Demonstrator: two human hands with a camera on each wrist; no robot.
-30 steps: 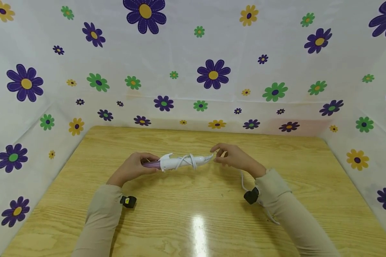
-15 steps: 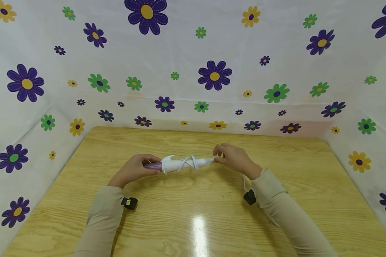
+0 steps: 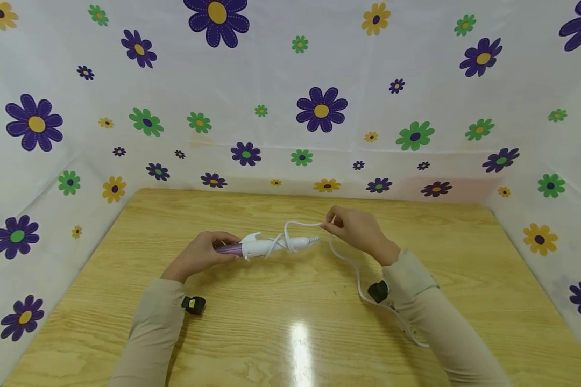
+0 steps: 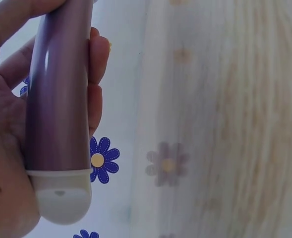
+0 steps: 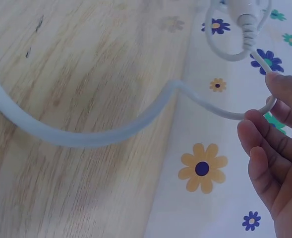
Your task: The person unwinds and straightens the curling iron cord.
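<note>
A curling iron point(image 3: 255, 248) with a purple barrel and white handle is held nearly level above the table in the head view. My left hand point(image 3: 200, 252) grips its purple barrel point(image 4: 59, 104), whose rounded white end shows below the palm in the left wrist view. White cord point(image 5: 86, 139) is wound crosswise around the handle. Just beyond the handle's ribbed cord end, my right hand point(image 3: 360, 230) pinches the cord between thumb and fingers. From there, the loose length trails down toward the right forearm, which hides part of it.
The wooden table point(image 3: 252, 344) is bordered by a white flower-printed cloth point(image 3: 271, 70) at the back and both sides. Black wrist devices sit at the left cuff point(image 3: 193, 305) and right cuff point(image 3: 378, 291).
My right hand has moved slightly up and away from the handle's end, drawing a loop of cord up off the handle. The left hand stays about where it was.
</note>
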